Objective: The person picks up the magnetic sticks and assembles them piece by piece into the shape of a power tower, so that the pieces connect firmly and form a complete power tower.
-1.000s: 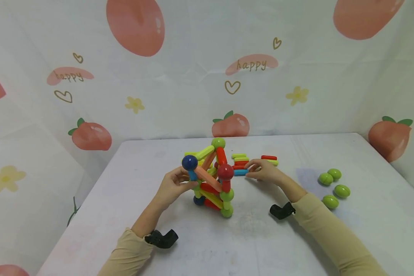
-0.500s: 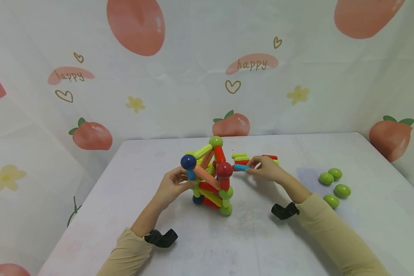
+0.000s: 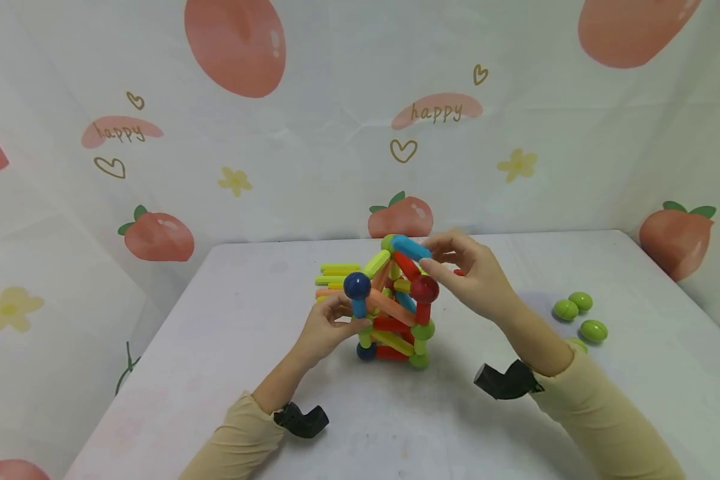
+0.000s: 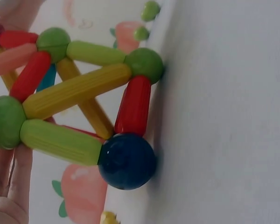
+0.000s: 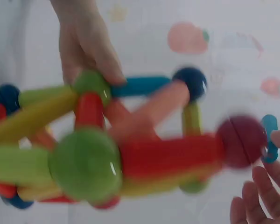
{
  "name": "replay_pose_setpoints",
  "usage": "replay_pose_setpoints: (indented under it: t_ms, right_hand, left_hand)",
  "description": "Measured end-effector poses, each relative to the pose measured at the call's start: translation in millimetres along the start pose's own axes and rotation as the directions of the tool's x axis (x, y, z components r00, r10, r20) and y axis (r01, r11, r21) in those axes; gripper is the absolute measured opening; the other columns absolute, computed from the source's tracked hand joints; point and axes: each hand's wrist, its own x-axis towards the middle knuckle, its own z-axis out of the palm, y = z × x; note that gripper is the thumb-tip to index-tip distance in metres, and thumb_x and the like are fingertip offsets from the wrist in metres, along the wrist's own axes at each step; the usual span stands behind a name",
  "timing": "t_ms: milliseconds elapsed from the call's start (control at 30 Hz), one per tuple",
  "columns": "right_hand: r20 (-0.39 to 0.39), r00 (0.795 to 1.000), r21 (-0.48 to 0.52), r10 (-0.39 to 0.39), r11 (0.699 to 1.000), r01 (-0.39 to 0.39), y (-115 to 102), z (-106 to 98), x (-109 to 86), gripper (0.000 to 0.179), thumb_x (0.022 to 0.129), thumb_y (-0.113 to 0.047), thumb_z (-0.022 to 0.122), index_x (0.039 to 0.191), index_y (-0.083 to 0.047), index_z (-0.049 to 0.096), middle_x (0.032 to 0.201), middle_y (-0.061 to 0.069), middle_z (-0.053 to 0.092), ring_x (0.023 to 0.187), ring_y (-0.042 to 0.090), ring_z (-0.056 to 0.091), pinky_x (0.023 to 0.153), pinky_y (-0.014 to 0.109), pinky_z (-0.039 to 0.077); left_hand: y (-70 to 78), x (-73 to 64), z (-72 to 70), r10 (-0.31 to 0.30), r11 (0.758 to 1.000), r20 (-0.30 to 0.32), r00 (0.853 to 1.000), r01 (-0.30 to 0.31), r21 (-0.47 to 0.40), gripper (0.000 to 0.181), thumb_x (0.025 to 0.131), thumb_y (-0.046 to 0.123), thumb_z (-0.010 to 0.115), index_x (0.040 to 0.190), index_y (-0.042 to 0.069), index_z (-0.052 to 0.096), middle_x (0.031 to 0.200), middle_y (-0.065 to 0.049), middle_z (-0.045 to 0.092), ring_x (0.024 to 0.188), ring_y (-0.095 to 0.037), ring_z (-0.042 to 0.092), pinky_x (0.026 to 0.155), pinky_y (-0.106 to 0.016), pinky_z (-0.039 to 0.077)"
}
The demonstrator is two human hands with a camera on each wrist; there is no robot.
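A frame of magnetic rods and balls stands on the table in the head view, in red, yellow, green, orange and blue. With thumb and fingers my left hand grips its left upright, by the blue rod under a dark blue ball. My right hand pinches a loose blue rod at the top of the frame. That rod's far end is at the green top ball; whether they touch I cannot tell. The right wrist view shows the blue rod between thumb and fingers, beyond the dark red ball.
Loose yellow and orange rods lie behind the frame to the left. Several green balls sit on the right of the table, one partly hidden by the right sleeve. A printed cloth hangs behind.
My right hand has lifted the blue rod from the rod pile up to the frame's top. The frame has shifted right and turned slightly, my left hand moving with it.
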Motion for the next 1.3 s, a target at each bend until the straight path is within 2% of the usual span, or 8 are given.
replay_pose_setpoints:
  t_ms: [200, 467, 700, 800, 967, 1067, 1167, 1300]
  right_hand:
    - [0.03, 0.991, -0.18, -0.129, 0.975, 0.133, -4.9, 13.5, -10.4, 0.019, 0.077, -0.003, 0.073, 0.094, -0.009, 0.066, 0.096, 0.0, 0.056, 0.087, 0.012, 0.049, 0.074, 0.018, 0.045]
    - [0.084, 0.983, -0.242, -0.165, 0.953, 0.181, -7.7, 14.1, -14.5, 0.02, 0.075, -0.005, 0.076, 0.092, -0.008, 0.067, 0.094, 0.001, 0.053, 0.089, 0.009, 0.046, 0.064, 0.017, 0.047]
    - [0.089, 0.983, -0.265, -0.162, 0.947, 0.18, -8.3, 14.5, -15.5, 0.021, 0.074, -0.003, 0.076, 0.093, -0.007, 0.069, 0.094, 0.003, 0.052, 0.088, 0.01, 0.046, 0.062, 0.017, 0.047]
    - [0.089, 0.983, -0.266, -0.159, 0.948, 0.177, -7.7, 14.6, -16.1, 0.02, 0.074, -0.003, 0.076, 0.093, -0.008, 0.069, 0.095, 0.004, 0.051, 0.086, 0.009, 0.047, 0.062, 0.016, 0.047]
    - [0.081, 0.983, -0.212, -0.164, 0.961, 0.178, -3.6, 12.3, -15.2, 0.021, 0.076, -0.004, 0.075, 0.096, -0.008, 0.068, 0.095, 0.003, 0.052, 0.084, 0.007, 0.047, 0.065, 0.017, 0.047]
    - [0.058, 0.993, -0.172, -0.105, 0.979, 0.114, 3.5, 5.4, -11.7, 0.019, 0.082, -0.005, 0.068, 0.101, -0.006, 0.065, 0.097, 0.005, 0.056, 0.083, 0.007, 0.05, 0.071, 0.015, 0.048]
    - [0.038, 0.999, -0.174, 0.025, 0.985, -0.018, 19.5, -5.1, -4.7, 0.017, 0.089, -0.009, 0.059, 0.106, -0.005, 0.063, 0.101, 0.009, 0.06, 0.084, 0.009, 0.055, 0.075, 0.015, 0.05]
    - [0.113, 0.966, -0.218, 0.234, 0.954, -0.206, 55.4, -16.0, 4.3, 0.02, 0.093, -0.016, 0.056, 0.107, -0.003, 0.062, 0.104, 0.013, 0.063, 0.086, 0.02, 0.06, 0.071, 0.022, 0.052]
  left_hand:
    - [1.9, 0.1, 6.6, 0.023, 1.0, -0.024, 0.999, -0.023, 0.021, 0.021, 0.08, 0.004, 0.07, 0.096, -0.001, 0.059, 0.088, 0.007, 0.06, 0.087, -0.008, 0.06, 0.081, -0.034, 0.054]
    - [3.9, -0.9, 6.2, -0.011, 1.0, -0.013, 1.0, 0.01, -0.024, 0.027, 0.081, 0.004, 0.069, 0.105, -0.002, 0.058, 0.103, -0.019, 0.059, 0.092, -0.011, 0.061, 0.077, -0.026, 0.057]
    - [7.7, -3.1, 5.1, -0.021, 0.999, -0.023, 1.0, 0.02, -0.025, 0.03, 0.086, 0.003, 0.062, 0.114, -0.005, 0.056, 0.109, -0.019, 0.058, 0.096, -0.012, 0.06, 0.081, -0.028, 0.056]
    - [7.7, -3.7, 4.6, -0.002, 1.0, -0.018, 1.0, 0.001, -0.016, 0.029, 0.087, 0.003, 0.061, 0.114, -0.006, 0.056, 0.105, -0.014, 0.06, 0.094, -0.01, 0.059, 0.08, -0.026, 0.056]
    - [7.8, -4.3, 2.0, 0.003, 1.0, 0.004, 1.0, -0.003, -0.024, 0.03, 0.087, 0.007, 0.062, 0.113, -0.007, 0.056, 0.099, 0.01, 0.06, 0.093, -0.005, 0.059, 0.08, -0.023, 0.055]
    - [8.3, -4.6, -2.6, -0.004, 1.0, 0.016, 1.0, 0.004, -0.011, 0.029, 0.087, 0.008, 0.062, 0.112, -0.007, 0.057, 0.098, 0.013, 0.059, 0.095, -0.006, 0.06, 0.081, -0.023, 0.055]
    - [8.3, -5.2, -10.1, -0.026, 1.0, 0.016, 1.0, 0.026, 0.004, 0.029, 0.088, 0.01, 0.062, 0.112, -0.006, 0.057, 0.099, 0.013, 0.059, 0.097, -0.007, 0.061, 0.082, -0.023, 0.054]
    - [7.0, -6.7, -22.3, -0.057, 0.998, 0.001, 0.998, 0.057, -0.013, 0.028, 0.089, 0.014, 0.062, 0.113, -0.001, 0.059, 0.102, 0.016, 0.059, 0.098, -0.005, 0.061, 0.082, -0.022, 0.054]
